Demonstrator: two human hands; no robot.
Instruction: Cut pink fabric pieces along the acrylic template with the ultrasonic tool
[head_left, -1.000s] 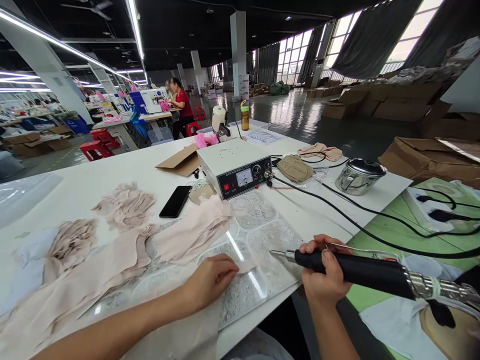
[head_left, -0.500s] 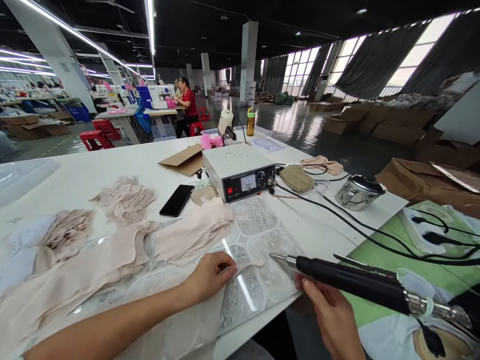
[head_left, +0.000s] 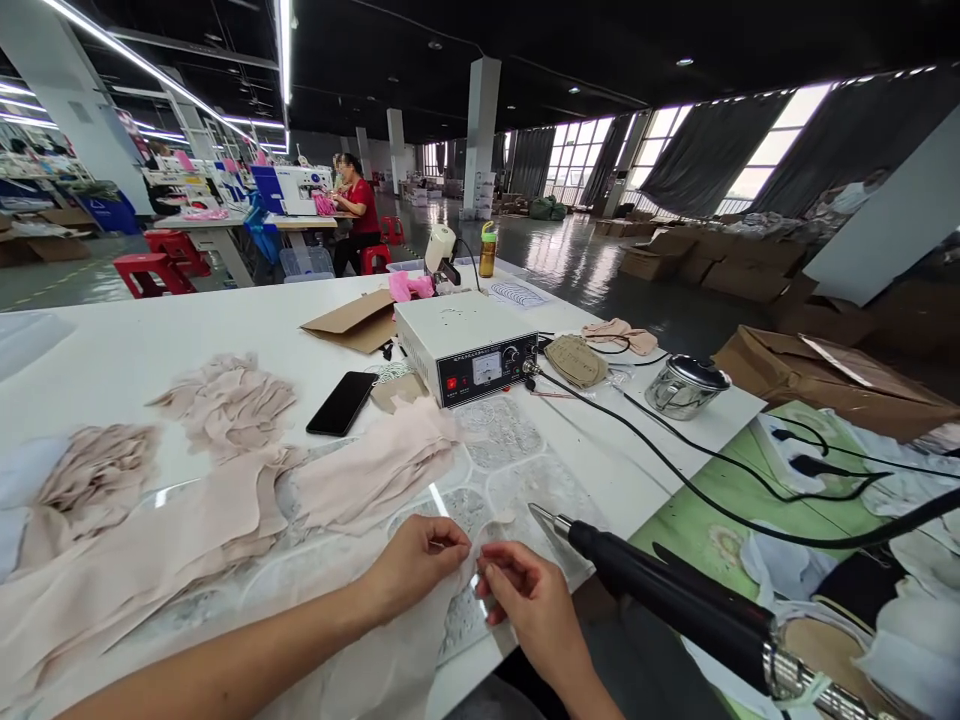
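Note:
My left hand and my right hand meet at the near edge of the white table. Both are closed in a pinch on the edge of a thin beige fabric piece. The piece lies on a glass plate with a lace pattern under it. Just right of my right hand, a black-handled tool with a metal tip juts over the table edge; neither hand holds it. More beige fabric pieces lie left of my hands.
A white control box stands behind the plate, with black cables running right. A phone, cardboard, a metal pot and fabric heaps lie around. A person in red sits far back.
My right hand has let go of the black tool handle and moved left to the fabric beside my left hand. The tool now sits apart on the right.

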